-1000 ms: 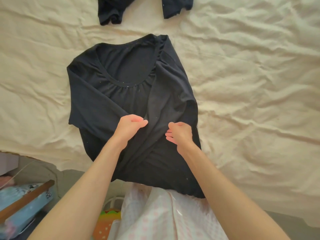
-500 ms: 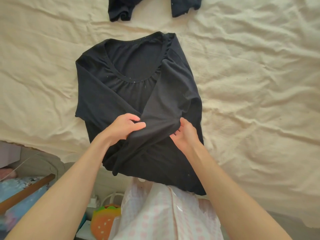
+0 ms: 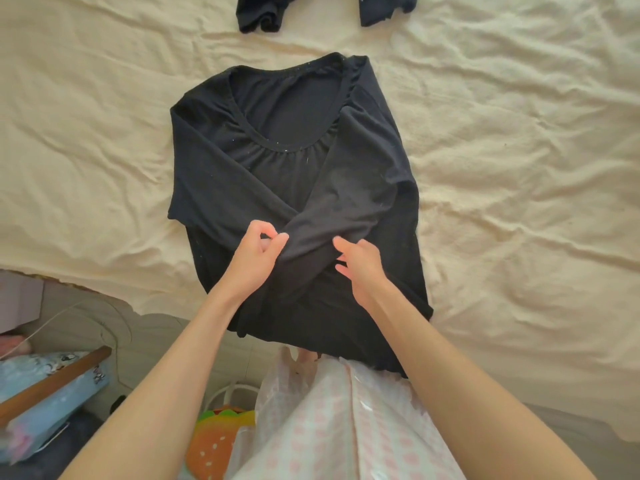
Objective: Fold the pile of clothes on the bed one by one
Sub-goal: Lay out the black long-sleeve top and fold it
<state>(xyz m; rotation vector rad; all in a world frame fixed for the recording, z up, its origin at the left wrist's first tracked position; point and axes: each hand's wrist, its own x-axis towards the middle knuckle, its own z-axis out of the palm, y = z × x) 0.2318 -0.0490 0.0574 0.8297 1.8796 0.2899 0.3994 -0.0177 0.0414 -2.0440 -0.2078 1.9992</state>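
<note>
Nearest, between the forearms: pink-checked fabric (image 3: 346,420) under clear plastic. Low and left of the left arm: orange-green fruit-shaped thing (image 3: 216,441), a wooden bar (image 3: 55,379) on blue printed fabric (image 3: 41,410).

Left hand (image 3: 254,261): fingers curled, thumb and forefinger pinching the right sleeve (image 3: 311,244) of the black top (image 3: 287,168) where it crosses the body. The sleeve runs diagonally from the right shoulder down past the left hand toward the hem on its near-left side.

Right hand (image 3: 360,268): just right of the left hand, the sleeve between them. Fingers loosely spread and relaxed, gripping nothing; fingertips at the sleeve's edge, contact unclear.

Top lies on the cream sheet (image 3: 519,168), front up, neckline far from both hands, hem nearest and hanging slightly over the bed edge. Left sleeve (image 3: 221,181) also folded in across the chest, passing under the right one just beyond the left hand.

Far beyond the hands, past the neckline: another dark garment (image 3: 263,15) at the top frame edge, mostly cut off, apart from the top.
</note>
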